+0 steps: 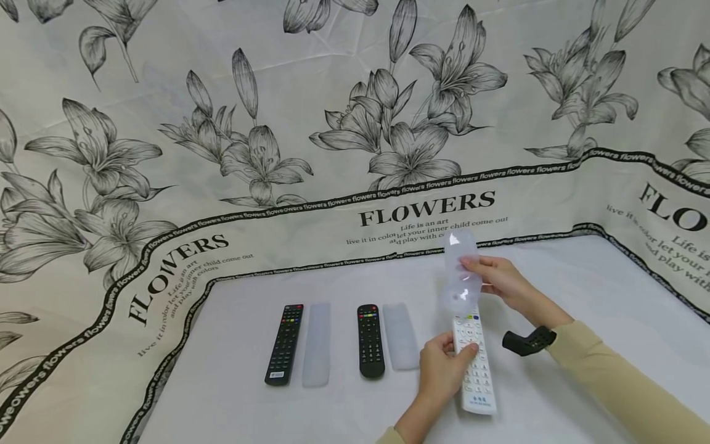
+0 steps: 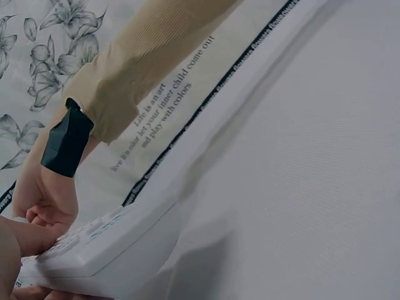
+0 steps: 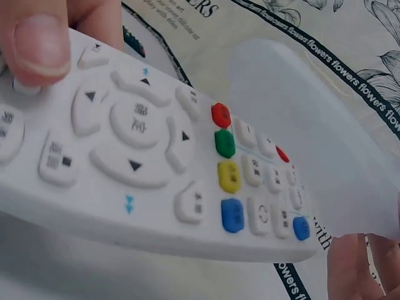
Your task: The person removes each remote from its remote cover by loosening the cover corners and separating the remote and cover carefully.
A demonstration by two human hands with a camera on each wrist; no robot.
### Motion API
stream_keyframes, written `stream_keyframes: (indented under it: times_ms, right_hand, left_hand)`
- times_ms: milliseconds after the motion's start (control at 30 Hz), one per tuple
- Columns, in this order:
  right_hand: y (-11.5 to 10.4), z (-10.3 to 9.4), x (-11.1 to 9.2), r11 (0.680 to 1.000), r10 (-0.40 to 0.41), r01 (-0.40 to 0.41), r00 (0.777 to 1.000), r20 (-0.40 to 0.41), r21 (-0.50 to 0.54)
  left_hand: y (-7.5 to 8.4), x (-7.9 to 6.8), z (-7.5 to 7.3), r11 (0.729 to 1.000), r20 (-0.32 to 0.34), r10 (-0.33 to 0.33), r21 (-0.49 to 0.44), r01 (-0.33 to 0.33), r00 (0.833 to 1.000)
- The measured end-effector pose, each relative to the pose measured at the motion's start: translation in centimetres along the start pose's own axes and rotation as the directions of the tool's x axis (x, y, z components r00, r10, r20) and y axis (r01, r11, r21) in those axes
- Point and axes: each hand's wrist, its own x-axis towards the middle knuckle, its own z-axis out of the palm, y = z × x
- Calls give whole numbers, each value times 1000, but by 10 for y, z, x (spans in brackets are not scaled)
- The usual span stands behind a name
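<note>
A white remote control [image 1: 478, 391] with colored buttons stands tilted at the right of the table. My left hand [image 1: 440, 370] grips it around the sides, thumb over the keys. Just beyond the remote's top end, my right hand [image 1: 501, 282] pinches a translucent, milky remote cover [image 1: 460, 287] from its right side. In the right wrist view the cover [image 3: 294, 100] is behind the remote's top end [image 3: 269, 181]; whether they touch, I cannot tell. The left wrist view shows the remote's lower end [image 2: 119, 250] near the left hand [image 2: 9, 256].
Left of the hands lie two black remotes [image 1: 285, 345] [image 1: 370, 342], each with a translucent cover [image 1: 316, 345] [image 1: 401, 336] to its right. A flower-printed cloth [image 1: 277, 123] hangs behind the white table [image 1: 222, 382]. A black strap [image 1: 529, 341] is on the right wrist.
</note>
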Motion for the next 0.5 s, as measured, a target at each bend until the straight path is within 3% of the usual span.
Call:
stream_keyframes:
  times_ms: [300, 500]
  right_hand:
    - [-6, -6, -7, 998, -21, 22, 1000, -6, 59]
    - [-6, -6, -11, 998, -35, 35, 999, -15, 42]
  left_hand:
    - [2, 7, -1, 996, 50, -34, 80, 30, 998]
    - [1, 12, -2, 986, 119, -19, 166, -1, 993]
